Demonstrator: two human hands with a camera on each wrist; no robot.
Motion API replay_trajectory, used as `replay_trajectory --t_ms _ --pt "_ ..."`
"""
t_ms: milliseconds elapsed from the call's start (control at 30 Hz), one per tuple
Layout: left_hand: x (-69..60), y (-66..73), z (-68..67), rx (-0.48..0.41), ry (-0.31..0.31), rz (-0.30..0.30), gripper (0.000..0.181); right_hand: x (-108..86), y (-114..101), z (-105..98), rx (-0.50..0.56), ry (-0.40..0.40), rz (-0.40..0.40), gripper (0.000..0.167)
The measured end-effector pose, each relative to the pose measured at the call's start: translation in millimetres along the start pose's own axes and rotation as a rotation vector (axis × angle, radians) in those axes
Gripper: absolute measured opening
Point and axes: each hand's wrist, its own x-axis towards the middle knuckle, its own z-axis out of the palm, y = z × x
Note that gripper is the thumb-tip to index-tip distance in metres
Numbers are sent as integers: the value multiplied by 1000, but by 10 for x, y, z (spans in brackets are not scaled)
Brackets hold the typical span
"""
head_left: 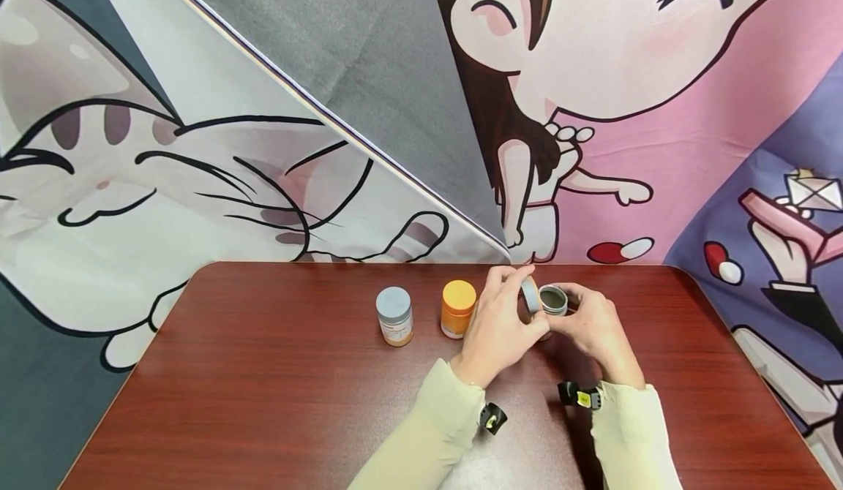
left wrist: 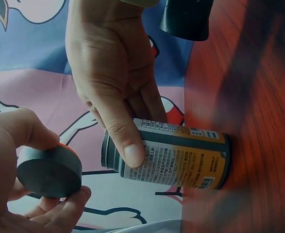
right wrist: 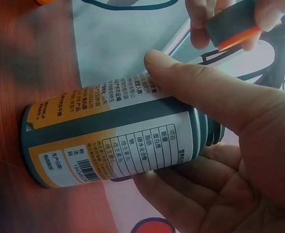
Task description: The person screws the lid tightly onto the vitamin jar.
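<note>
My left hand (head_left: 502,323) pinches a grey-blue lid (head_left: 530,295) by its rim, tilted on edge beside the mouth of an uncapped bottle (head_left: 553,300). Lid (left wrist: 50,171) and bottle (left wrist: 181,154) are apart in the left wrist view. My right hand (head_left: 598,327) grips the bottle near its top, thumb on one side and fingers on the other. In the right wrist view the bottle (right wrist: 108,138) shows a white and orange label with dark stripes, a threaded neck and its base on the table.
On the brown table (head_left: 263,373), a bottle with a grey-blue lid (head_left: 394,316) stands to the left. An orange bottle (head_left: 457,308) is close beside my left hand. A cartoon-printed cloth (head_left: 369,110) rises behind the table's back edge.
</note>
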Motion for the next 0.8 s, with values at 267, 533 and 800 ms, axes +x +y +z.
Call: replay_trajectory --t_ms 267,533,800 --pt "47 18 59 -5 -16 -44 59 4 13 21 -4 -3 -19 56" --pt "66 44 121 54 -48 -5 53 3 12 17 12 -3 -4 57" --pt "83 66 220 66 -73 12 53 -2 9 10 0 -9 11 48"
